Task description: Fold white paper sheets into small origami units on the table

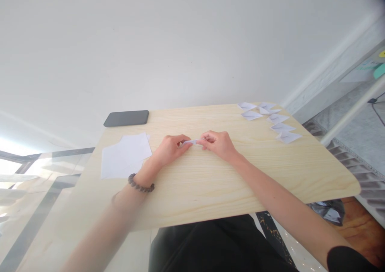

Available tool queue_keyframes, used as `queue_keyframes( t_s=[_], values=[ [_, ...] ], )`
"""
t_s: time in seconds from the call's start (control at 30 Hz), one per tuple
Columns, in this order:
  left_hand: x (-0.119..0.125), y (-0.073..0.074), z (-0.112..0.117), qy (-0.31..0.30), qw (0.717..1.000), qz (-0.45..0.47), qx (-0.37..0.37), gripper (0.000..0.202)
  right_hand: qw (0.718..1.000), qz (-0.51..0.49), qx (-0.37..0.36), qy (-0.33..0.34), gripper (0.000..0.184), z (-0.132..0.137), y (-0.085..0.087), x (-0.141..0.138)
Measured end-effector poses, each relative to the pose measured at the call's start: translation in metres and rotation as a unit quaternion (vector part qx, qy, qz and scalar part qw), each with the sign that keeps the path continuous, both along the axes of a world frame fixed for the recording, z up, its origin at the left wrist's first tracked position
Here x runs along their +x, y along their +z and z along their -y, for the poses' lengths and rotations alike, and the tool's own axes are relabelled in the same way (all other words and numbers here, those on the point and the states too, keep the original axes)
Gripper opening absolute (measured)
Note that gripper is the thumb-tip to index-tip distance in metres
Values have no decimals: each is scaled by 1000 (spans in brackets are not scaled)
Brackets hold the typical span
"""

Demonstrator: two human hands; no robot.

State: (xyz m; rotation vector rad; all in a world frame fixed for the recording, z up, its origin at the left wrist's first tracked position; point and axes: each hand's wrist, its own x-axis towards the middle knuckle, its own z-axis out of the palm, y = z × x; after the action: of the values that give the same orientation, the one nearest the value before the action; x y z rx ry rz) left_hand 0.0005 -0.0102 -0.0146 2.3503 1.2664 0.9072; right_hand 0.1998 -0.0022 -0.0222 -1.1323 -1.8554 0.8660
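My left hand and my right hand meet at the middle of a light wooden table. Both pinch a small folded strip of white paper, one at each end, just above the tabletop. The fingers of both hands are curled shut around it. A dark beaded bracelet sits on my left wrist.
A stack of white paper sheets lies left of my hands. A dark phone rests at the far left edge. Several folded white paper pieces lie at the far right corner. A white wall stands behind the table.
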Motion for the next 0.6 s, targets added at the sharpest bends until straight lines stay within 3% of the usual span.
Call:
queue_keyframes(
  t_s=[0.3, 0.6],
  values=[
    [3, -3, 3, -12, 999, 9, 42, 13, 991, 58, 109, 50, 11, -1, -2, -2],
    [1, -2, 2, -20, 999, 5, 36, 20, 991, 66, 87, 77, 22, -2, 0, 3]
  ],
)
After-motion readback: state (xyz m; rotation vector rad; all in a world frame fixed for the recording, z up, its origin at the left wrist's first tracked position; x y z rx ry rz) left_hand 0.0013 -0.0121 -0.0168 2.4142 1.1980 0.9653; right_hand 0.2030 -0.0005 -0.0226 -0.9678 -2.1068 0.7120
